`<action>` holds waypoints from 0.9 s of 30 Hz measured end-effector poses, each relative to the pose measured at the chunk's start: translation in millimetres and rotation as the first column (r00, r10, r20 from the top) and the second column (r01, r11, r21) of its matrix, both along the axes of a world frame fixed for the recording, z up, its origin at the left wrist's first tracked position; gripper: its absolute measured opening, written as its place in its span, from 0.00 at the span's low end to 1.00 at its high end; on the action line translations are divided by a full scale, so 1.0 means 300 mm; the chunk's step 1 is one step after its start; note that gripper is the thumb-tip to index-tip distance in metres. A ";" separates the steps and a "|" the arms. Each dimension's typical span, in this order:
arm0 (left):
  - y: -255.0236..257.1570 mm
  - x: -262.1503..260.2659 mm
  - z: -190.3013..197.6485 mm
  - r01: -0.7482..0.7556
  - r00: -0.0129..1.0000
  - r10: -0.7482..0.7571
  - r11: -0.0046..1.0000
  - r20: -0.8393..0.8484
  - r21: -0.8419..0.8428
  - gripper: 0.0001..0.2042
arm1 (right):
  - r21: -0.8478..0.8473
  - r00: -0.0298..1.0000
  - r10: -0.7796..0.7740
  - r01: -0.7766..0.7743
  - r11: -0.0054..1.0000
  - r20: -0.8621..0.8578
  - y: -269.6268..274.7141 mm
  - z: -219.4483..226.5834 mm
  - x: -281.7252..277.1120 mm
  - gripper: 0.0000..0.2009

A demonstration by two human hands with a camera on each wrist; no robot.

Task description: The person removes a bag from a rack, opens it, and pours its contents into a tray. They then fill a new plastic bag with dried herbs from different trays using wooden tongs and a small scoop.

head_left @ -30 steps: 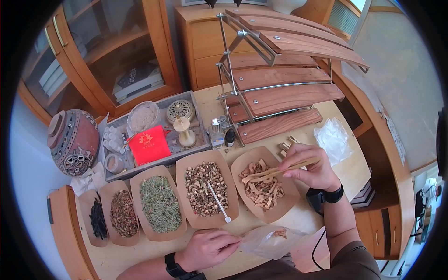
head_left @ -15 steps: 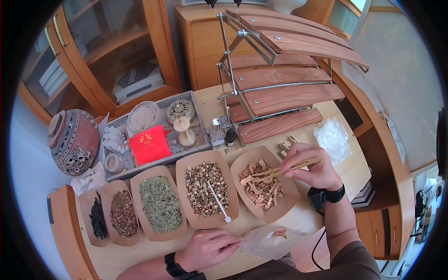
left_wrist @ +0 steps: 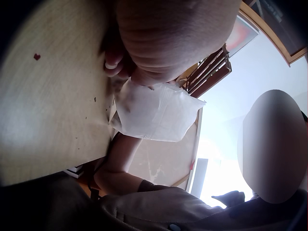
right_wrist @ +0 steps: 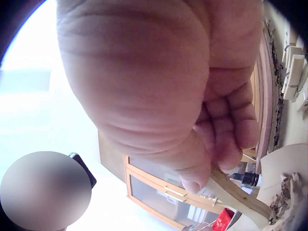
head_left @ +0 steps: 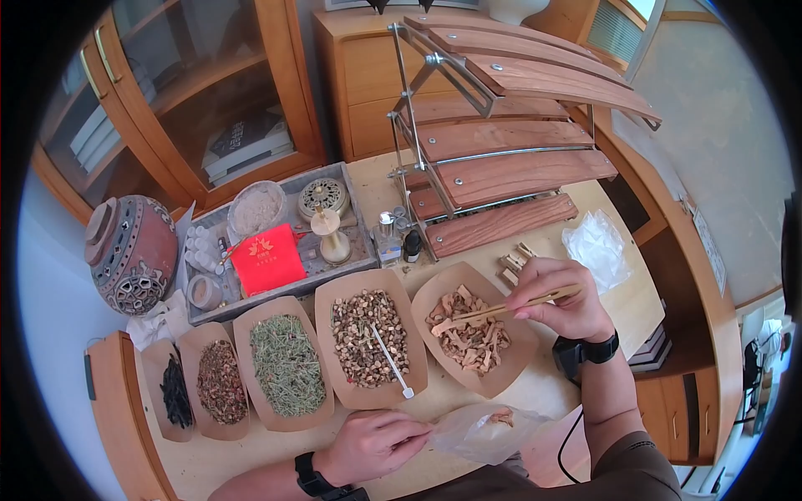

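Note:
In the head view my right hand (head_left: 558, 301) pinches wooden tweezers (head_left: 493, 312) whose tips reach into the rightmost paper tray (head_left: 514, 367). Pale brown wood chips (head_left: 476, 341) fill that tray, and one longer chip (head_left: 444, 327) lies right at the tweezer tips. The right wrist view shows the tweezers (right_wrist: 240, 199) coming out between thumb and fingers. My left hand (head_left: 373, 444) rests near the table's front edge and pinches the edge of a translucent plastic bag (head_left: 468, 434). A few brown pieces (head_left: 503, 417) show in the bag.
Left of the chips stand more paper trays, with chopped roots (head_left: 368, 334) under a white scoop (head_left: 393, 363), green stems (head_left: 286, 367), reddish bits (head_left: 222, 384) and dark strips (head_left: 176, 392). Behind are a grey tray (head_left: 359, 250), a slatted wooden rack (head_left: 510, 179), clothespins (head_left: 515, 260) and a crumpled bag (head_left: 596, 250).
My right hand has shifted slightly right with the tweezers, and their tips sit a little lower over the chips. The chip tray has turned slightly. The left hand and bag have stayed put.

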State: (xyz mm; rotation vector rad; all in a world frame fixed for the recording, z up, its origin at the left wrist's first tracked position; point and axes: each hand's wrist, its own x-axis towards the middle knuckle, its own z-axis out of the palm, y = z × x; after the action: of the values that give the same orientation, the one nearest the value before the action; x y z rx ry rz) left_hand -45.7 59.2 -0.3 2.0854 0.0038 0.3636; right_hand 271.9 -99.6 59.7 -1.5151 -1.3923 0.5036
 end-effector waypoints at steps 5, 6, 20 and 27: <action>0.001 -0.001 0.000 0.001 1.000 -0.001 1.000 -0.005 0.007 0.07 | 0.011 0.999 0.032 -0.032 0.999 -0.017 0.015 0.007 -0.008 0.08; 0.001 -0.001 0.000 0.001 1.000 -0.001 1.000 -0.005 0.006 0.07 | 0.011 0.999 0.032 -0.032 0.999 -0.018 0.019 0.006 -0.010 0.08; 0.001 -0.002 -0.005 0.002 1.000 -0.002 1.000 0.004 0.000 0.08 | -0.023 1.000 0.001 -0.001 1.000 -0.031 0.015 0.003 -0.015 0.08; -0.001 -0.003 -0.010 -0.005 1.000 0.005 1.000 0.006 0.007 0.08 | -0.041 0.999 -0.044 0.043 0.998 -0.021 0.009 -0.007 -0.006 0.09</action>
State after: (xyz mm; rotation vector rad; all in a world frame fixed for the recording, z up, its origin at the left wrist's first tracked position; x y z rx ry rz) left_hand -46.7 58.9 -3.2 2.0921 0.0043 0.3733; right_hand 270.2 -96.8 57.4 -1.5644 -1.3373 0.5224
